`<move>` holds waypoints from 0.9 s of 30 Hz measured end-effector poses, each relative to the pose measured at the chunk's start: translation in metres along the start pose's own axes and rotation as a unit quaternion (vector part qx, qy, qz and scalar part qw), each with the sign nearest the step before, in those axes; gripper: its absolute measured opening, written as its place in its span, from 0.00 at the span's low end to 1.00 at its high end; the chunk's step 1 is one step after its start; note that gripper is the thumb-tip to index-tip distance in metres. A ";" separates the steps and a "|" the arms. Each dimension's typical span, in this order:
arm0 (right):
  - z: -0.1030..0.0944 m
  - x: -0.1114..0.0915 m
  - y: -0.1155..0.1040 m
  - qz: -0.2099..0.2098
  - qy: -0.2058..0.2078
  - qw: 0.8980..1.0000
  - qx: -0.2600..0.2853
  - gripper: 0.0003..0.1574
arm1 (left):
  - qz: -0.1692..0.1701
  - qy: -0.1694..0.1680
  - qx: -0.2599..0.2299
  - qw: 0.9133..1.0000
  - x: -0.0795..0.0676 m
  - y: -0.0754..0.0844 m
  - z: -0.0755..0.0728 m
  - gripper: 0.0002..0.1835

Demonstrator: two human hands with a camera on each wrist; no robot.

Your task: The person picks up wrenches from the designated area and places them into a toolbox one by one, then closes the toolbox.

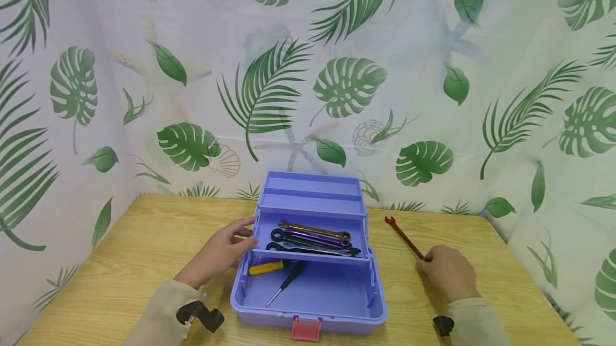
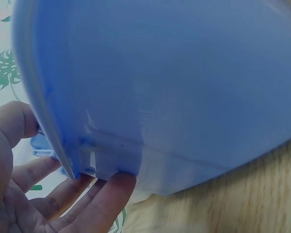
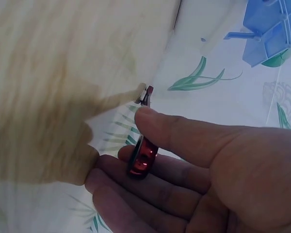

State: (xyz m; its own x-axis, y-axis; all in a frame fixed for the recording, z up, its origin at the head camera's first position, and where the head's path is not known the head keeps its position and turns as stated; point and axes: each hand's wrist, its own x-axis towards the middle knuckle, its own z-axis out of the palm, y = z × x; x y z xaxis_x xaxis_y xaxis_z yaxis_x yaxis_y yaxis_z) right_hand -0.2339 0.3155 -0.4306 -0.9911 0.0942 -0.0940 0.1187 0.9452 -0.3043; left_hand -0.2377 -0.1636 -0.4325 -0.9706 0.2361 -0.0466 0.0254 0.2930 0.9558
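A lavender-blue toolbox (image 1: 260, 318) stands with its stepped trays raised at the back. My left hand (image 1: 216, 255) holds the toolbox's left side by the middle tray (image 1: 358, 233), thumb at the tray edge; the left wrist view shows fingers against the blue wall (image 2: 184, 97). To the right of the box, my right hand (image 1: 449, 271) grips a red wrench (image 1: 406, 239) by one end, its open jaw pointing away. The right wrist view shows the thumb and fingers around the wrench's ring end (image 3: 144, 158). Several wrenches, including a gold wrench (image 1: 313, 228), lie in the middle tray.
In the toolbox's bottom lie a yellow-handled screwdriver (image 1: 266, 268) and a black-handled screwdriver (image 1: 291, 276). A red latch (image 1: 306, 330) hangs at the front. Behind the wooden table (image 1: 168, 228) hangs a leaf-patterned cloth (image 1: 298, 121).
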 end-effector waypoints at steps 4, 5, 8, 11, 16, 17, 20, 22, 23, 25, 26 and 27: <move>0.000 0.000 -0.002 0.003 0.003 1.000 -0.010 0.15 | -0.003 0.003 0.004 1.000 0.000 0.001 0.000 0.31; 0.000 0.000 -0.002 0.003 0.003 1.000 -0.011 0.15 | -0.004 0.005 0.007 1.000 0.000 0.001 0.000 0.31; 0.000 0.000 -0.003 0.000 0.002 1.000 -0.018 0.15 | -0.006 0.008 0.011 1.000 0.000 0.002 0.000 0.30; 0.000 -0.001 -0.004 -0.003 -0.001 1.000 -0.021 0.15 | -0.006 0.009 0.014 1.000 0.000 0.003 0.001 0.30; 0.001 -0.001 -0.004 -0.007 -0.001 1.000 -0.029 0.15 | -0.008 0.010 0.013 1.000 -0.001 0.004 0.001 0.30; 0.001 -0.001 -0.004 -0.009 0.000 0.999 -0.031 0.15 | -0.008 0.010 0.013 1.000 -0.001 0.004 0.002 0.30; 0.002 0.000 -0.004 -0.016 0.001 0.999 -0.038 0.14 | -0.008 0.010 0.014 1.000 -0.001 0.004 0.002 0.30; 0.002 0.000 -0.004 -0.024 0.004 0.999 -0.042 0.13 | -0.009 0.010 0.014 1.000 -0.001 0.004 0.002 0.31; 0.002 0.000 -0.004 -0.029 0.006 0.999 -0.045 0.13 | -0.009 0.010 0.014 1.000 -0.001 0.004 0.002 0.31; 0.002 -0.001 -0.004 -0.036 0.007 0.998 -0.046 0.12 | -0.009 0.010 0.014 1.000 -0.001 0.003 0.002 0.31; 0.002 -0.001 -0.004 -0.038 0.007 0.998 -0.047 0.11 | -0.010 0.010 0.014 1.000 -0.001 0.003 0.002 0.31; 0.002 -0.001 -0.005 -0.040 0.007 0.998 -0.046 0.11 | -0.010 0.010 0.014 1.000 -0.001 0.003 0.002 0.31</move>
State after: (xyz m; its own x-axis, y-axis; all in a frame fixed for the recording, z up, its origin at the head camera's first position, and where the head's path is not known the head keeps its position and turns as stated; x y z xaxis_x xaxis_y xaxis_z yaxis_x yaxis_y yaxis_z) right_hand -0.2330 0.3106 -0.4306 -0.9980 0.0200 -0.0599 0.0329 0.9745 -0.2219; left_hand -0.2357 -0.1612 -0.4304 -0.9755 0.2120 -0.0587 0.0132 0.3226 0.9464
